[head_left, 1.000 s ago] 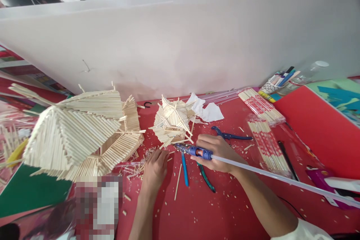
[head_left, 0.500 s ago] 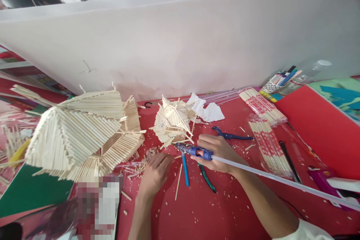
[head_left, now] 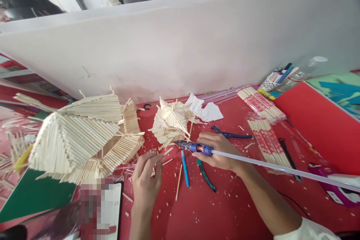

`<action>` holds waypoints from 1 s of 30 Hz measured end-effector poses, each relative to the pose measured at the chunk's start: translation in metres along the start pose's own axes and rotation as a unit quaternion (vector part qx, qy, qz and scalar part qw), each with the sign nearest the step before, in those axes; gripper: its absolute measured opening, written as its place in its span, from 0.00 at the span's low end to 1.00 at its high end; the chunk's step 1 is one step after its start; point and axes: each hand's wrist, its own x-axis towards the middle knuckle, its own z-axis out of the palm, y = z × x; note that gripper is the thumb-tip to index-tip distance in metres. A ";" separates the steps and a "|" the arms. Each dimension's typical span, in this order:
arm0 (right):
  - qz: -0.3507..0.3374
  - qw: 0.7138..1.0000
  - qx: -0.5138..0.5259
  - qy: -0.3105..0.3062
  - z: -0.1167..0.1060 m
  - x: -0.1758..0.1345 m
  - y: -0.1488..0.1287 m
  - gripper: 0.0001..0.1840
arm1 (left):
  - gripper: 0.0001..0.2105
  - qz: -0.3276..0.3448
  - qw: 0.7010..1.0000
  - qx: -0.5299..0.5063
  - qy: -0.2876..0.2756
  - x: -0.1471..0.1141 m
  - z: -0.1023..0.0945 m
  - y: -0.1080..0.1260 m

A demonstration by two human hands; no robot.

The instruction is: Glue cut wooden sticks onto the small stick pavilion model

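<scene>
In my right hand (head_left: pixel 219 152) is a blue hot glue gun (head_left: pixel 201 148), with a long translucent glue stick (head_left: pixel 270 164) running out of its back. Its nozzle points left, close to the front edge of a small wooden-stick roof model (head_left: pixel 172 117). My left hand (head_left: pixel 146 180) is raised a little over the table, thumb and fingers pinched on a short wooden stick (head_left: pixel 168 151) that points toward the nozzle. Another short wooden stick (head_left: pixel 168 162) lies just below it. A blue pen (head_left: pixel 185 168) and a longer loose stick (head_left: pixel 179 182) rest between my hands.
A large stick-built model (head_left: pixel 78 131) fills the left. Green-handled pliers (head_left: pixel 206 176) and a blue-handled tool (head_left: pixel 232 135) lie around my right hand. Wrapped chopstick packs (head_left: pixel 268 144), a black cutter (head_left: pixel 289 159) and a pen holder (head_left: pixel 271 81) are rightward. A white partition (head_left: pixel 180 45) stands behind.
My left hand has drawn back leftward and turned upward, with the short stick in its fingers. The glue gun has shifted only slightly in my right hand.
</scene>
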 end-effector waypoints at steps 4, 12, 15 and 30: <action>0.003 1.000 -0.015 -0.007 -0.005 -0.001 0.003 0.22 | 0.09 0.005 0.999 0.052 0.000 0.001 0.017 0.002; 0.005 1.000 -0.015 -0.011 -0.007 -0.001 0.003 0.23 | 0.10 0.054 0.991 0.118 -0.021 0.005 0.028 0.001; 0.007 1.000 -0.011 -0.010 -0.006 0.000 0.002 0.23 | 0.09 0.067 0.988 0.134 -0.027 0.010 0.026 0.005; 0.010 1.000 -0.012 -0.014 -0.003 0.000 0.005 0.21 | 0.22 0.086 0.978 0.153 -0.112 0.010 0.017 -0.003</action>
